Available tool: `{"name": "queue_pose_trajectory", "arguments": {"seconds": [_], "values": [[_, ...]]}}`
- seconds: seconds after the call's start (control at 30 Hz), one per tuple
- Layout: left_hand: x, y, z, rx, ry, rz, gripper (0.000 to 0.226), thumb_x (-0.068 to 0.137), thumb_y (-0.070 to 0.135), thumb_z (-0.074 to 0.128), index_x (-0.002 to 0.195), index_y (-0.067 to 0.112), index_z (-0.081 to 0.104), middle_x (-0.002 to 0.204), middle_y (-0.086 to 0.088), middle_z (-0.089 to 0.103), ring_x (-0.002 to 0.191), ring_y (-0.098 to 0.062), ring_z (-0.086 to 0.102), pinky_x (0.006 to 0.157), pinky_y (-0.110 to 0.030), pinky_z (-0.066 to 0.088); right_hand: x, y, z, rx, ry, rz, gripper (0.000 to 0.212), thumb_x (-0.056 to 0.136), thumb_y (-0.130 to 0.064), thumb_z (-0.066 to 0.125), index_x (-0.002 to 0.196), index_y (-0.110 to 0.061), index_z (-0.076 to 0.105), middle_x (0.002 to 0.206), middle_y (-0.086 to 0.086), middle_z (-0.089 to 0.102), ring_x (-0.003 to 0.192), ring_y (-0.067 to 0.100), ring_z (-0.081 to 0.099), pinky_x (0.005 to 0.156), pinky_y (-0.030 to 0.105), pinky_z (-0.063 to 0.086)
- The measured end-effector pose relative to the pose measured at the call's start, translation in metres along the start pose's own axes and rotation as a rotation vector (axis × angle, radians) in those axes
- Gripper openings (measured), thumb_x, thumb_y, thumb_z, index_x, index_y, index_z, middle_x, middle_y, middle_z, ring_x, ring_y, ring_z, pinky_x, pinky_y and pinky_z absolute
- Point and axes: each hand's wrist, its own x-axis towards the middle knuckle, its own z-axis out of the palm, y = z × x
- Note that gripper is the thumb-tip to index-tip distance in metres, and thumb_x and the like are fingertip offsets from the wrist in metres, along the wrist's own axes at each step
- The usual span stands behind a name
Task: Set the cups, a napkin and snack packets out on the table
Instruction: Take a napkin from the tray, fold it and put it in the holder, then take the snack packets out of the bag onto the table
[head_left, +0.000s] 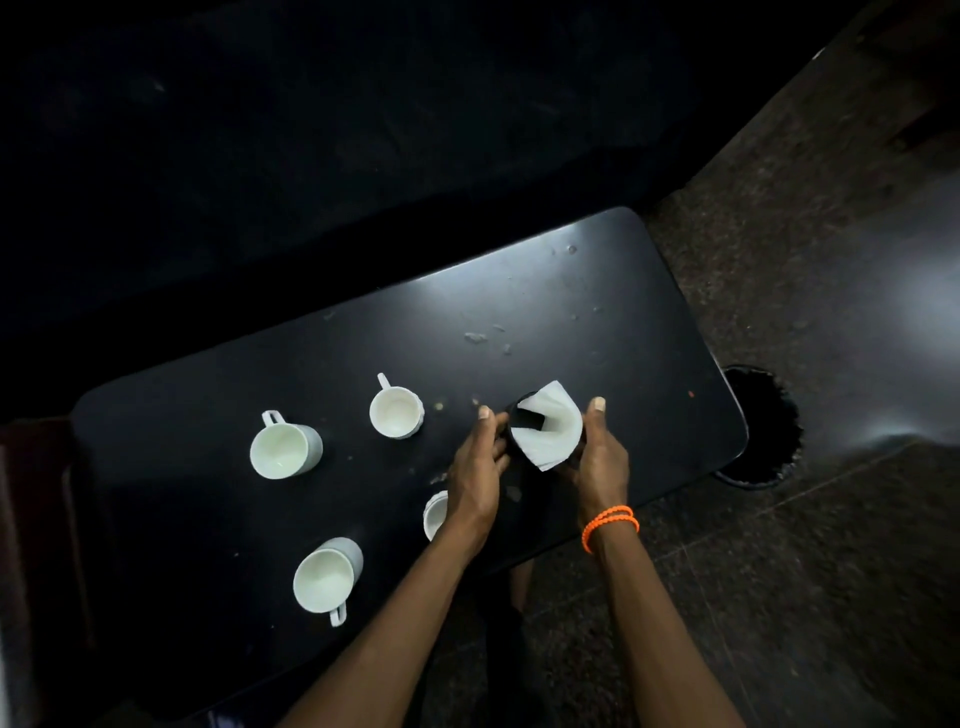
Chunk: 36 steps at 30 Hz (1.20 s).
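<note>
Napkin (551, 427): one white paper napkin, folded and fanned, stands in a dark round holder (519, 415) near the middle of the black table (597, 291), toward its right half. The left hand (475, 467) is cupped against the holder's left side, and the right hand (597, 460) is cupped against the right side, thumb raised beside the paper; both appear closed on the holder rather than on the napkin itself. Risk, as judged: the napkin sits loosely and leans over the rim, so a quick release or a nudge from either thumb could tip it out, or topple the holder. The left forearm passes just over a partly hidden cup (435, 514), which a careless withdrawal could knock. Count: four white cups, namely one behind (396, 412), one far left (283, 451), one near (326, 578) and the hidden one; one napkin; no snack packets visible.
</note>
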Motion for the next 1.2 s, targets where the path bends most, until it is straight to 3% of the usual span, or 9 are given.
{"name": "queue_pose_trajectory", "arguments": {"seconds": [0.13, 0.2, 0.3, 0.4, 0.67, 0.83, 0.97, 1.07, 1.2], "values": [[-0.003, 0.007, -0.003, 0.067, 0.016, 0.059, 0.067, 0.088, 0.076, 0.041, 0.125, 0.029, 0.073, 0.138, 0.003, 0.07, 0.13, -0.015, 0.063, 0.116, -0.04, 0.047, -0.004, -0.015, -0.001, -0.096, 0.151, -0.133, 0.07, 0.083, -0.079, 0.046, 0.088, -0.018, 0.079, 0.09, 0.004, 0.078, 0.095, 0.027, 0.073, 0.094, 0.049, 0.059], [-0.003, 0.016, -0.008, 0.05, 0.037, 0.069, 0.068, 0.093, 0.072, 0.044, 0.131, 0.022, 0.071, 0.139, 0.002, 0.069, 0.13, -0.014, 0.063, 0.107, -0.034, 0.052, -0.009, -0.03, 0.001, -0.13, 0.277, -0.312, 0.067, 0.093, -0.066, 0.05, 0.079, -0.004, 0.069, 0.081, 0.014, 0.071, 0.086, 0.031, 0.069, 0.086, 0.047, 0.057], [-0.005, 0.038, -0.024, 0.028, 0.075, 0.071, 0.056, 0.106, 0.057, 0.041, 0.13, 0.015, 0.07, 0.134, -0.004, 0.071, 0.125, -0.016, 0.065, 0.09, -0.028, 0.052, -0.024, -0.057, 0.019, -0.237, 0.288, -0.575, 0.042, 0.1, -0.048, 0.058, 0.08, -0.012, 0.07, 0.083, 0.004, 0.066, 0.084, 0.021, 0.062, 0.085, 0.042, 0.054], [-0.011, 0.063, -0.047, 0.006, 0.135, 0.103, 0.053, 0.109, 0.05, 0.039, 0.123, 0.011, 0.072, 0.12, -0.006, 0.074, 0.116, -0.02, 0.069, 0.092, -0.035, 0.055, -0.047, -0.081, 0.054, -0.299, 0.178, -0.747, 0.035, 0.099, -0.046, 0.062, 0.098, -0.013, 0.075, 0.095, -0.003, 0.066, 0.097, 0.023, 0.066, 0.087, 0.039, 0.054], [-0.033, 0.112, -0.154, -0.233, 0.374, 0.238, 0.054, 0.11, 0.045, 0.039, 0.119, 0.003, 0.072, 0.121, -0.017, 0.075, 0.111, -0.027, 0.071, 0.093, -0.04, 0.057, -0.136, -0.074, 0.201, -0.437, -0.186, -1.108, 0.039, 0.095, -0.045, 0.062, 0.095, -0.009, 0.077, 0.094, 0.005, 0.074, 0.091, 0.023, 0.067, 0.083, 0.045, 0.055], [-0.056, 0.124, -0.253, -0.352, 0.547, 0.307, 0.061, 0.109, 0.051, 0.037, 0.118, 0.003, 0.073, 0.116, -0.018, 0.077, 0.113, -0.032, 0.073, 0.099, -0.05, 0.06, -0.207, -0.031, 0.288, -0.452, -0.478, -1.092, 0.039, 0.092, -0.051, 0.06, 0.091, -0.016, 0.077, 0.091, -0.001, 0.074, 0.091, 0.018, 0.068, 0.079, 0.046, 0.057], [-0.081, 0.126, -0.334, -0.43, 0.663, 0.376, 0.056, 0.11, 0.052, 0.035, 0.1, 0.018, 0.078, 0.101, -0.006, 0.08, 0.1, -0.023, 0.076, 0.083, -0.034, 0.061, -0.26, 0.01, 0.343, -0.546, -0.724, -1.075, 0.037, 0.094, -0.052, 0.06, 0.091, -0.019, 0.078, 0.09, -0.004, 0.074, 0.092, 0.014, 0.068, 0.079, 0.042, 0.058], [-0.093, 0.122, -0.395, -0.528, 0.782, 0.397, 0.05, 0.11, 0.047, 0.038, 0.103, 0.015, 0.076, 0.101, -0.011, 0.078, 0.09, -0.02, 0.074, 0.066, -0.02, 0.058, -0.298, 0.044, 0.384, -0.619, -0.887, -1.092, 0.028, 0.097, -0.042, 0.065, 0.091, -0.017, 0.078, 0.088, -0.003, 0.074, 0.088, 0.014, 0.069, 0.08, 0.042, 0.057], [-0.108, 0.107, -0.472, -0.525, 0.919, 0.427, 0.05, 0.11, 0.045, 0.042, 0.116, 0.009, 0.076, 0.1, -0.015, 0.08, 0.085, -0.017, 0.078, 0.065, -0.025, 0.06, -0.344, 0.089, 0.437, -0.604, -1.118, -1.038, 0.033, 0.101, -0.046, 0.056, 0.098, -0.02, 0.077, 0.091, -0.009, 0.074, 0.091, 0.007, 0.068, 0.08, 0.036, 0.055]]}}
